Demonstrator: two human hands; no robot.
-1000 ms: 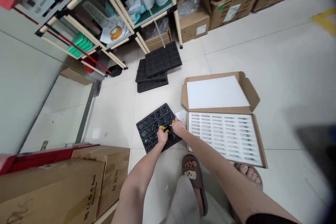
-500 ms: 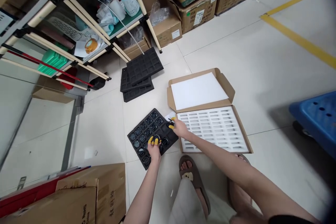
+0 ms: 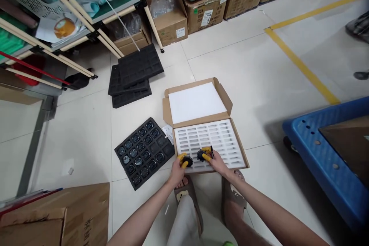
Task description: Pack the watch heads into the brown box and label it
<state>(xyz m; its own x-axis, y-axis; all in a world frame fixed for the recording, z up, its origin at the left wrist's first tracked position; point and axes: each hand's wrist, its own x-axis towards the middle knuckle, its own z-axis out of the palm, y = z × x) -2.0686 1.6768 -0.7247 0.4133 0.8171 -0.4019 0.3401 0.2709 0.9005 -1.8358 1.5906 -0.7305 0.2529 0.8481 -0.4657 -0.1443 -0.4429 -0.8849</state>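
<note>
Your left hand (image 3: pixel 177 168) pinches one round black part (image 3: pixel 188 161), your right hand (image 3: pixel 215 160) grips a second black part (image 3: pixel 200 156) and, seemingly, a pen (image 3: pixel 211 151), both above the white foam (image 3: pixel 218 138).

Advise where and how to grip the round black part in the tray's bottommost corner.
Pinch the round black part by opposite sides of its rim, probably best from straight above: it appears to lie flat in a walled pocket of the tray. The left hand and right hand are both occupied.

Yellow finger cots (image 3: pixel 206 157) tip the hands (image 3: pixel 218 163); the trousers (image 3: pixel 184 219) are grey, slippers (image 3: pixel 190 190) brown.
</note>
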